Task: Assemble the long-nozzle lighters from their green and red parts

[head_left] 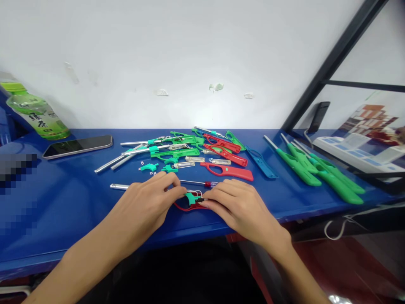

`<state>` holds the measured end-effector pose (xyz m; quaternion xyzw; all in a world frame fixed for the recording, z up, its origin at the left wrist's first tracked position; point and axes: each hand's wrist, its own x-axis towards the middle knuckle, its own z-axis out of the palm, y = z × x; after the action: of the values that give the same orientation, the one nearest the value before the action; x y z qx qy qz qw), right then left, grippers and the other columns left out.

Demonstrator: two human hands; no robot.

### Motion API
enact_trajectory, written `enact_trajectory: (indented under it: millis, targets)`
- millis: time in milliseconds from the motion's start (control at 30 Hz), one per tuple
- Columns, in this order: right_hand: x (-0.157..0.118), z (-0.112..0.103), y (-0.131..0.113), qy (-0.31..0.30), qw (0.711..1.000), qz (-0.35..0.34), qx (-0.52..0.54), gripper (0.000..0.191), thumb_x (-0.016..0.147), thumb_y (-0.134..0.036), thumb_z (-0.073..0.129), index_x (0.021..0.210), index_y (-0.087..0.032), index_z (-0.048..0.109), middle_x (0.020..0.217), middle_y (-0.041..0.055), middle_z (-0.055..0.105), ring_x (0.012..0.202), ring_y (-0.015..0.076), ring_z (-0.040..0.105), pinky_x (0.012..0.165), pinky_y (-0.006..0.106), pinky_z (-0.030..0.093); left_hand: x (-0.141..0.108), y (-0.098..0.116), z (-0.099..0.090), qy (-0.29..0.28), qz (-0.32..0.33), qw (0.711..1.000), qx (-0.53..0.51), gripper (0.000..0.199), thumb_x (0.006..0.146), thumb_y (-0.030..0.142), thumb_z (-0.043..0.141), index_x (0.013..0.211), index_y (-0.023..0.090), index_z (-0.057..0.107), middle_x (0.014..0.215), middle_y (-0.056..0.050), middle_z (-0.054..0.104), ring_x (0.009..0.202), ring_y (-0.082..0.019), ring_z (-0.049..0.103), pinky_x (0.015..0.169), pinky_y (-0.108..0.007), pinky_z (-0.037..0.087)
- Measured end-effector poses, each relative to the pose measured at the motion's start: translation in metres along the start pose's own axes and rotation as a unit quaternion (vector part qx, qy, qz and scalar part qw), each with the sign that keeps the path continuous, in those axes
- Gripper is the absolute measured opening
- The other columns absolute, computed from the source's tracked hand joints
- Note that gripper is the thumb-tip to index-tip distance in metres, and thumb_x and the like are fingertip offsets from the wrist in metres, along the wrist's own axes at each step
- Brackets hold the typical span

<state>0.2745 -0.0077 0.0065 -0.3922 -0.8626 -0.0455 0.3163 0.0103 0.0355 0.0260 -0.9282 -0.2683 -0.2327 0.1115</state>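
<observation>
In the head view, a red lighter shell [182,207] lies near the table's front edge, partly hidden under both hands. A green trigger [191,198] sits in it, with thin white wire and a small black part beside it. My left hand [155,194] pinches at the trigger's left side, thumb and forefinger together. My right hand [236,202] has its fingers closed at the black part [200,200] on the right. A silver lighter tube [119,186] sticks out left from behind my left hand. Just beyond the hands lies a screwdriver [196,182] with a red handle.
Green and red lighter shells [226,170], metal tubes [107,164], clear fuel tanks [184,164] and loose green triggers [148,167] lie behind. Several green lighters [297,166] are at right, near a power strip [354,154]. A phone [77,146] and bottle [38,114] stand left.
</observation>
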Motion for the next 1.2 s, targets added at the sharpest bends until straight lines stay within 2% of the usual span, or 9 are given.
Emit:
enact_trajectory:
  millis: [133,300,500,767,1033,1200]
  targets:
    - [0.0001,0.0001,0.0,-0.006,1.0,0.004,0.003,0.023,0.113,-0.034,0.061,0.104,-0.02,0.077,0.096,0.0025,0.081,0.084,0.0205,0.072,0.082,0.033,0.05,0.0017,-0.0006,-0.0022,-0.013,0.002,1.0,-0.004,0.038,0.106,0.003,0.04,0.112,0.021,0.073,0.105,-0.006,0.071,0.08,-0.019,0.066,0.057,-0.027,0.041]
    - [-0.0012,-0.0006,0.0003,-0.01,1.0,0.002,-0.003,0.025,0.113,-0.034,0.059,0.104,-0.019,0.077,0.096,0.0028,0.081,0.084,0.0206,0.072,0.082,0.033,0.05,0.0011,-0.0009,-0.0003,-0.017,-0.012,1.0,-0.009,0.039,0.105,0.003,0.041,0.112,0.022,0.074,0.106,-0.006,0.071,0.075,-0.018,0.065,0.053,-0.026,0.038]
    - [-0.0001,-0.0006,0.0003,0.002,1.0,-0.01,-0.006,0.024,0.113,-0.034,0.061,0.104,-0.019,0.077,0.097,0.0033,0.081,0.085,0.021,0.073,0.083,0.034,0.05,0.0026,0.0013,-0.0003,-0.036,-0.021,0.999,-0.003,0.039,0.102,0.002,0.04,0.112,0.021,0.073,0.106,-0.006,0.071,0.072,-0.017,0.065,0.053,-0.026,0.04]
    - [-0.0011,0.0003,-0.0001,0.012,1.0,-0.004,-0.011,0.023,0.112,-0.035,0.063,0.103,-0.019,0.077,0.095,0.0026,0.082,0.083,0.0205,0.073,0.082,0.033,0.05,0.0007,0.0026,0.0047,-0.043,-0.04,0.998,-0.012,0.043,0.1,-0.001,0.039,0.114,0.023,0.072,0.107,-0.005,0.075,0.084,-0.02,0.073,0.058,-0.027,0.045]
    - [0.0015,-0.0011,-0.0019,-0.003,1.0,0.008,-0.001,0.024,0.112,-0.037,0.062,0.103,-0.02,0.078,0.096,0.0023,0.082,0.085,0.0206,0.074,0.083,0.034,0.051,0.0026,0.0027,0.002,-0.063,-0.049,0.997,-0.011,0.043,0.101,0.0,0.037,0.113,0.022,0.072,0.106,-0.005,0.075,0.087,-0.021,0.074,0.061,-0.027,0.048]
    - [-0.0004,-0.0053,-0.0032,-0.004,0.999,0.029,0.029,0.025,0.114,-0.032,0.058,0.108,-0.021,0.079,0.101,0.0042,0.083,0.089,0.0207,0.076,0.085,0.033,0.055,-0.0004,0.0004,0.0067,-0.051,-0.044,0.998,-0.017,0.042,0.101,0.0,0.039,0.114,0.023,0.072,0.106,-0.004,0.075,0.088,-0.021,0.074,0.06,-0.028,0.047]
